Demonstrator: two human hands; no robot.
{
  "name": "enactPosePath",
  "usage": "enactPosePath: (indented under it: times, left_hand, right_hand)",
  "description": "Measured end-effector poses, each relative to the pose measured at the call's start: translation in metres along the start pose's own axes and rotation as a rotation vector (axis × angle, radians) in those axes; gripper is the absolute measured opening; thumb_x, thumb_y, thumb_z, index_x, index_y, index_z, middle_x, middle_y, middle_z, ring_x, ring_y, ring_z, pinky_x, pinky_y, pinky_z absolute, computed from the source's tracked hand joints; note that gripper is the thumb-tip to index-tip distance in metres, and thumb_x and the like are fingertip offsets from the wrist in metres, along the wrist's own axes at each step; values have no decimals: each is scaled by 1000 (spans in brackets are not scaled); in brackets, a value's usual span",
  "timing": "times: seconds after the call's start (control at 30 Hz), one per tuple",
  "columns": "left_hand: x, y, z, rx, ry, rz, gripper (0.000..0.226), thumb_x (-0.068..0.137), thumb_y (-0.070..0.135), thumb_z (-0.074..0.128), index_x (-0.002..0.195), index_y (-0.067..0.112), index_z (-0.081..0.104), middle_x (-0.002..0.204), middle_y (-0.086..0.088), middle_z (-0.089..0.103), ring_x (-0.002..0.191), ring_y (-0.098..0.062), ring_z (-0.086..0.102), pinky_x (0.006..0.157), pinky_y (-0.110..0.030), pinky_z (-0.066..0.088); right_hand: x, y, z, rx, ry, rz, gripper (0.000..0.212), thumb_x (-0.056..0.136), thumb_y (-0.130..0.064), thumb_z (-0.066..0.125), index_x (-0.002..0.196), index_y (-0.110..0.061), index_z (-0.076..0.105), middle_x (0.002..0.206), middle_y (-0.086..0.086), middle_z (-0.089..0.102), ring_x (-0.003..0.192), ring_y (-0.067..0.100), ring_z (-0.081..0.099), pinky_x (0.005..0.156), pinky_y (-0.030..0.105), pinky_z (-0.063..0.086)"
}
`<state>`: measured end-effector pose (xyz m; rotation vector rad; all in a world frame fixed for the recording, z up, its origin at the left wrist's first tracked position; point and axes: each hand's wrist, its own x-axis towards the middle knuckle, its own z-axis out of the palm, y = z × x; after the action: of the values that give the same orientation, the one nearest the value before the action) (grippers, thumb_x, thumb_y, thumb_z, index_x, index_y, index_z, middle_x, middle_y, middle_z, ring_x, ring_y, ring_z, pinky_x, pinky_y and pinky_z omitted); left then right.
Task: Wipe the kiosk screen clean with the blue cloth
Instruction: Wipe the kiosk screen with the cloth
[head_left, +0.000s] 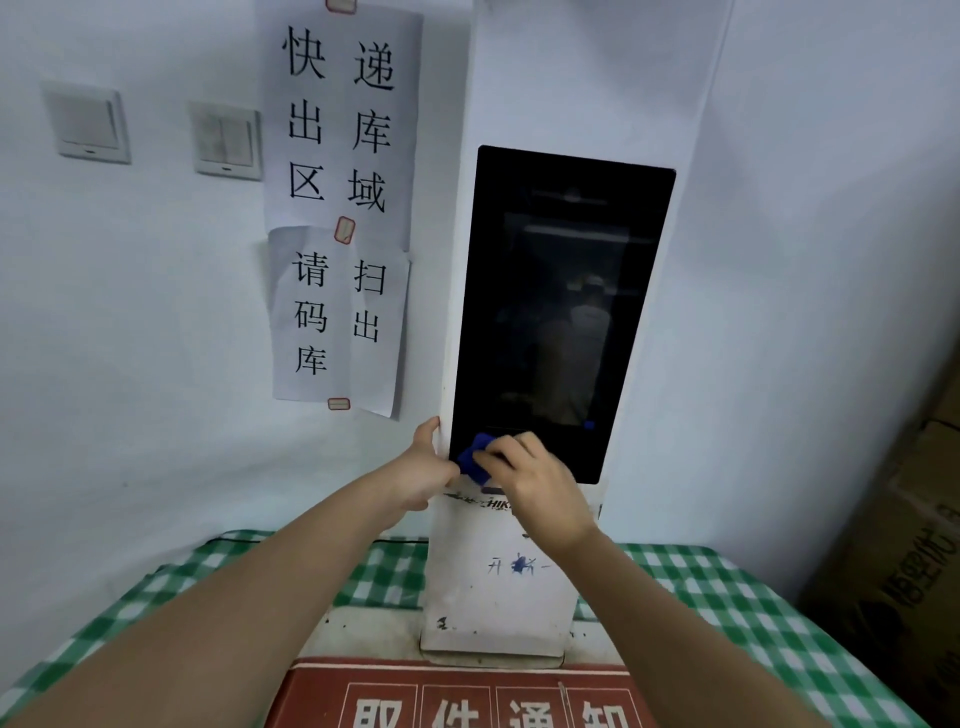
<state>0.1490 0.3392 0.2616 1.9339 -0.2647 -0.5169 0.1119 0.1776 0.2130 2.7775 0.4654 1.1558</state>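
right grip (535, 483) presses blue cloth (474, 460) on screen (561, 291)

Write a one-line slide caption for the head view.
Right hand presses the blue cloth on the kiosk screen at its lower left corner; left hand steadies the kiosk's edge.

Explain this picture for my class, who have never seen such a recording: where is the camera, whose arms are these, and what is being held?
There is one picture, from a camera worn on a person's head, looking forward and down, so the arms are the wearer's own. The right hand presses a bunched blue cloth against the lower left corner of a dark kiosk screen. The left hand rests against the white kiosk casing. The kiosk stands on a green checked tablecloth; paper signs hang on the wall.
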Motion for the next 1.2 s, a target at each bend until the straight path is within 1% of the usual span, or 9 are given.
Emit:
enactPosePath:
  times: [0.1, 0.17, 0.33, 0.5, 0.63, 0.83, 0.97, 1.07, 1.2]
  left_hand:
    - [1, 0, 0, 0, -1, 12, 79, 89, 7, 45, 151, 36, 4, 105, -5, 52, 95, -20, 46, 90, -33, 45]
    - [1, 1, 1, -11, -6, 18, 79, 90, 6, 44, 151, 36, 5, 98, -5, 52, 91, -20, 45, 85, -31, 43]
    - [2, -3, 0, -15, -3, 11, 82, 88, 4, 44, 150, 39, 5, 94, -5, 50, 92, -20, 46, 84, -31, 42]
    - [0, -4, -1, 12, -18, 0, 85, 87, 1, 46, 151, 39, 5, 107, -10, 54, 106, -22, 49, 93, -35, 44]
    - [-2, -2, -3, 14, -11, -15, 85, 88, 2, 47, 152, 34, 3, 140, -20, 48, 109, -23, 49, 95, -35, 44]
    - [3, 0, -1, 5, -16, 0, 82, 87, 3, 45, 151, 35, 5, 100, -5, 50, 99, -20, 48, 90, -33, 45]
    - [5, -1, -1, 20, -1, -9, 82, 87, 3, 45, 152, 35, 6, 113, -10, 56, 110, -22, 53, 92, -34, 45]
    - [3, -1, -2, 12, -1, -8, 82, 87, 3, 46, 152, 35, 7, 106, -7, 54, 109, -21, 52, 96, -36, 44]
    - [2, -1, -5, 15, 4, -3, 81, 87, 3, 46, 152, 32, 7, 100, -6, 54, 105, -21, 53, 93, -34, 46]
  right_hand:
    - [18, 5, -12, 0, 160, 139, 55, 60, 13, 74, 112, -5, 68, 103, 8, 64, 87, 24, 50, 52, 28, 48]
    - [23, 5, -11, -11, 205, 203, 58, 59, 14, 75, 113, -5, 68, 105, 9, 64, 89, 23, 47, 51, 26, 47]
    - [8, -11, 12, 37, 47, 130, 61, 50, 13, 77, 107, -6, 68, 101, 5, 62, 83, 24, 49, 49, 28, 49]
    - [-5, -8, 15, -4, -133, -79, 48, 53, 4, 82, 99, -7, 70, 90, 5, 60, 76, 24, 53, 48, 30, 49]
    - [17, -3, -7, -20, -3, -40, 58, 53, 10, 78, 108, -6, 69, 98, 6, 63, 81, 25, 57, 55, 28, 49]
    - [29, -11, -3, -33, 75, 72, 63, 48, 14, 77, 108, -4, 68, 102, 8, 64, 82, 27, 57, 54, 29, 51]
    - [13, -18, 10, -1, -26, 36, 52, 51, 7, 79, 99, -8, 70, 94, 4, 63, 76, 24, 54, 49, 26, 47]
    - [5, -16, 12, -37, -94, -50, 39, 54, -1, 82, 91, -11, 71, 87, 2, 60, 74, 21, 51, 47, 26, 44]
    - [21, -12, -7, -42, -9, -45, 53, 51, 5, 80, 102, -9, 71, 92, 4, 63, 75, 24, 56, 51, 27, 45]
